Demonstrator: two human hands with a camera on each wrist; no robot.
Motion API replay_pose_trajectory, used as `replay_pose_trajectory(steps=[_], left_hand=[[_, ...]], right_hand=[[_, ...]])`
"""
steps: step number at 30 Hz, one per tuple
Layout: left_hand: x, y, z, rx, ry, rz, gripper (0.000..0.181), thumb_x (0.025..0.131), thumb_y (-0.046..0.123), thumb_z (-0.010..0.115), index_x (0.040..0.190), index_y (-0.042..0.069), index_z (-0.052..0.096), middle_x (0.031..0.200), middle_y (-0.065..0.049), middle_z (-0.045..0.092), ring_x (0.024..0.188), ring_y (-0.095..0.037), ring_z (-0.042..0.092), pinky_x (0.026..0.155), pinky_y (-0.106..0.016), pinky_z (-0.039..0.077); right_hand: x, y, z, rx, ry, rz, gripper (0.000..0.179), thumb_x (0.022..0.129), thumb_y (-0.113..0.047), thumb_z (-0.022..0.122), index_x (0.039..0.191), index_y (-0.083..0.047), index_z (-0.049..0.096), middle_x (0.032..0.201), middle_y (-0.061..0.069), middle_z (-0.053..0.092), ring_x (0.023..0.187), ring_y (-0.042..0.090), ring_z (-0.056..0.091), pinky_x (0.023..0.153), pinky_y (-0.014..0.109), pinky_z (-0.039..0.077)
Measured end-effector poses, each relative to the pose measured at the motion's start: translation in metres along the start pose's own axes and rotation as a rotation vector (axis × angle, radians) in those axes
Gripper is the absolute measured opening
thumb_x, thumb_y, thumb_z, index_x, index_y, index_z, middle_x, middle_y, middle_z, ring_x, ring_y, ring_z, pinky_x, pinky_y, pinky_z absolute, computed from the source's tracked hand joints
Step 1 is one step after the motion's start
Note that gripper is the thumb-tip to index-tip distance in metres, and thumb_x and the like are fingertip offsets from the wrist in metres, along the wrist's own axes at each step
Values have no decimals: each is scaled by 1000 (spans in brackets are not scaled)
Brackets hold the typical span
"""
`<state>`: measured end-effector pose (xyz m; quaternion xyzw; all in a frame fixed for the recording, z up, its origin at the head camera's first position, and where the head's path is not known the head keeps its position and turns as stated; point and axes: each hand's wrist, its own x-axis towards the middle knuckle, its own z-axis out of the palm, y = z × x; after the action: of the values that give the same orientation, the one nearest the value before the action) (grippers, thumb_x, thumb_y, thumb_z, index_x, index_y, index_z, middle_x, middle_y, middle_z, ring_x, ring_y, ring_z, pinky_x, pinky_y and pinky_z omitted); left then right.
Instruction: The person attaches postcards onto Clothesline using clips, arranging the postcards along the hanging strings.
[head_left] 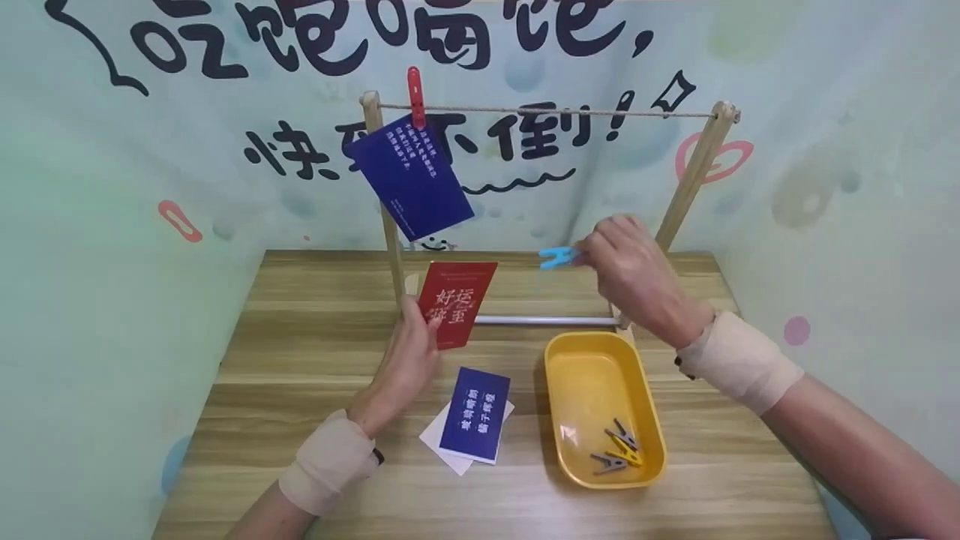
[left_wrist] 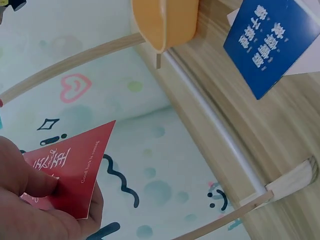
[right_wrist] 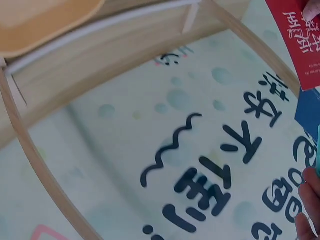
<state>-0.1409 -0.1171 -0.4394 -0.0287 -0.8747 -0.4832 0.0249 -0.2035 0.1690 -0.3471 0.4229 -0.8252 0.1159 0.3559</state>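
My left hand (head_left: 405, 349) pinches a red card (head_left: 459, 304) with white lettering, thumb across its face, as the left wrist view also shows. In the head view my right hand (head_left: 637, 274) holds a light blue clothespin (head_left: 557, 258) by one end, to the right of the red card and below the string (head_left: 570, 112). A dark blue card (head_left: 412, 180) hangs tilted from the string's left end under a red clothespin (head_left: 416, 97). On the table, another blue card (head_left: 475, 415) lies over a white card (head_left: 435, 435).
A yellow tray (head_left: 555, 405) with several grey and yellow clothespins (head_left: 622, 450) stands at the right of the cards. Wooden posts (head_left: 694, 176) carry the string, and a metal bar (head_left: 547, 321) joins them low down. A printed backdrop (head_left: 525, 202) closes off the rear.
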Motion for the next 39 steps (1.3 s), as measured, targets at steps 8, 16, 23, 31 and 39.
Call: replay_pose_trajectory(steps=[8,16,23,31,39], left_hand=[[19,10,-5,46,13,37,30,106,6,37,134,-1,32,125,-21,49,121,-32,54,108,-42,50],[42,22,-18,48,2,39,32,106,7,37,136,-2,29,128,-22,48,121,-33,54,107,-43,49],[63,40,-29,7,-6,106,29,106,7,36,133,-2,30,129,-23,51,123,-33,55,108,-44,48],[78,56,-39,-36,28,110,35,107,11,36,138,-1,26,128,-20,48,121,-29,51,113,-41,41],[93,66,-50,-35,57,64,37,107,13,36,140,0,24,129,-20,47,123,-29,49,115,-42,39]], right_hand=[[31,13,-14,-62,8,9,12,94,-7,67,92,4,64,80,16,62,78,30,52,72,37,46],[59,20,-3,-85,22,-65,13,96,-6,64,89,5,62,78,17,61,75,32,51,69,38,43],[76,22,-2,-100,24,-70,15,98,-8,61,91,5,62,78,17,61,74,31,49,69,37,41],[104,26,-9,-98,31,-69,19,100,-9,59,89,6,62,80,19,63,75,32,52,68,38,42],[130,23,-10,-123,-14,-56,21,101,-11,57,92,8,63,84,20,65,77,34,54,70,39,44]])
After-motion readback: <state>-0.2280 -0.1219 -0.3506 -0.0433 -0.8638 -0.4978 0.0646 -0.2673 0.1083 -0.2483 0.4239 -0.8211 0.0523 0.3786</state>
